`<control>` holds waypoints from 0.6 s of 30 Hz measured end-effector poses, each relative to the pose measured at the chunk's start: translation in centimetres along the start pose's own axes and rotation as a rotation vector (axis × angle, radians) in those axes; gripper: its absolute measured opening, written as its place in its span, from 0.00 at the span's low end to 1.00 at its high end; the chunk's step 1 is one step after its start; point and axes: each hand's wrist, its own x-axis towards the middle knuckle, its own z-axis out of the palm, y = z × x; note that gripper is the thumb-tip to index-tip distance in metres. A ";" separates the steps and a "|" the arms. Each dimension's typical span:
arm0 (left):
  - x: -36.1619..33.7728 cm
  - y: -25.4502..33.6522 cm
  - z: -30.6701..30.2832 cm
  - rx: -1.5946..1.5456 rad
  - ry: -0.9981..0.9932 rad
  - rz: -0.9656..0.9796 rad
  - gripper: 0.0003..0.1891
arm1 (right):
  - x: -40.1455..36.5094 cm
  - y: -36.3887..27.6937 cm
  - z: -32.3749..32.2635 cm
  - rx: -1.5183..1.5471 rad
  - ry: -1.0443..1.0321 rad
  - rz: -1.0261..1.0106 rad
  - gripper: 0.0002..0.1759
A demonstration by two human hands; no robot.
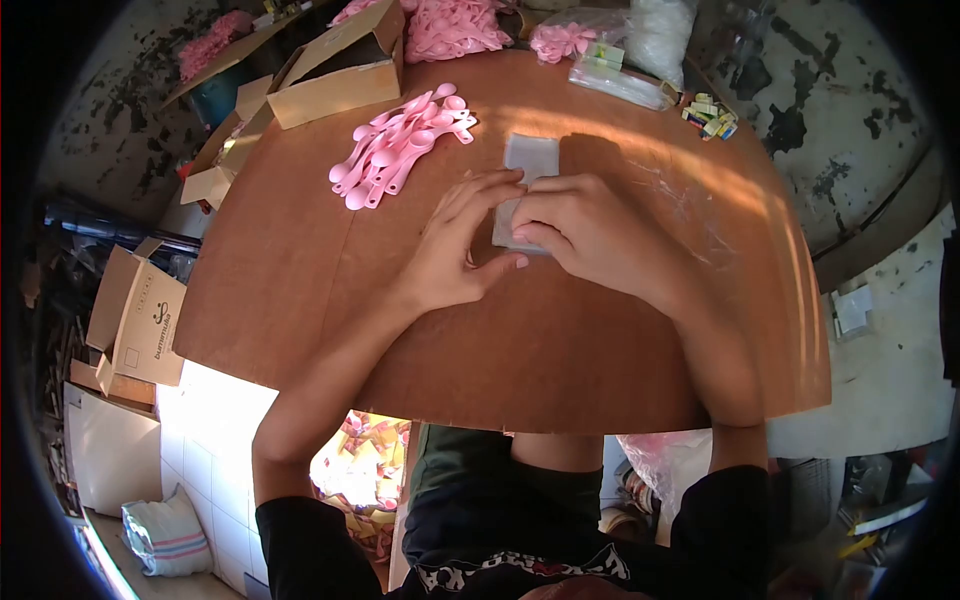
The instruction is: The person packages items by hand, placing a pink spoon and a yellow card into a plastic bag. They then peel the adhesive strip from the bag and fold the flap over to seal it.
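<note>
A small stack of clear plastic bags point(532, 153) lies on the brown table point(450, 350), partly covered by both hands. My left hand point(462, 240) rests at the left side of the stack, its thumb and fingers apart in a curve, with nothing seen in it. Over the middle of the stack, my right hand point(590, 230) has its fingers bent and pressed together; what they hold, if anything, is hidden. Left of the stack lies a pile of pink plastic spoons point(400, 145).
An open cardboard box point(335, 85) stands at the back left. Along the back edge are bags of pink pieces point(455, 30), a clear plastic packet point(620, 84), a white bag point(660, 40) and small yellow boxes point(708, 116). Another cardboard box point(140, 315) is at the far left.
</note>
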 end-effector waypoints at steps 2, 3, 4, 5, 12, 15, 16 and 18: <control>-0.6 -0.2 -1.2 -0.199 -0.093 -0.167 0.18 | -0.2 -1.2 0.3 0.111 0.068 0.024 0.05; -1.0 -0.3 -1.5 -0.390 -0.193 -0.332 0.12 | -0.4 -1.6 0.1 0.110 0.057 0.030 0.05; -1.0 -0.2 -1.0 -0.483 -0.064 -0.333 0.04 | -0.8 -1.8 -0.1 0.105 0.156 0.058 0.05; -1.1 -0.4 -1.1 -0.491 -0.060 -0.337 0.04 | -1.1 -1.9 -0.4 0.100 0.258 0.086 0.06; -0.6 -0.3 -2.8 -0.721 0.125 -0.321 0.06 | -7.9 1.9 -0.8 -0.243 -0.203 0.335 0.21; -0.6 -0.1 -2.8 -0.894 0.196 -0.448 0.09 | -8.6 2.9 0.7 -0.224 -0.067 0.340 0.19; -0.3 0.2 -3.1 -0.914 0.188 -0.482 0.09 | -8.6 2.9 0.7 -0.227 -0.065 0.344 0.19; -0.1 0.4 -3.3 -0.934 0.174 -0.514 0.09 | -8.5 3.1 0.7 -0.111 -0.055 0.433 0.17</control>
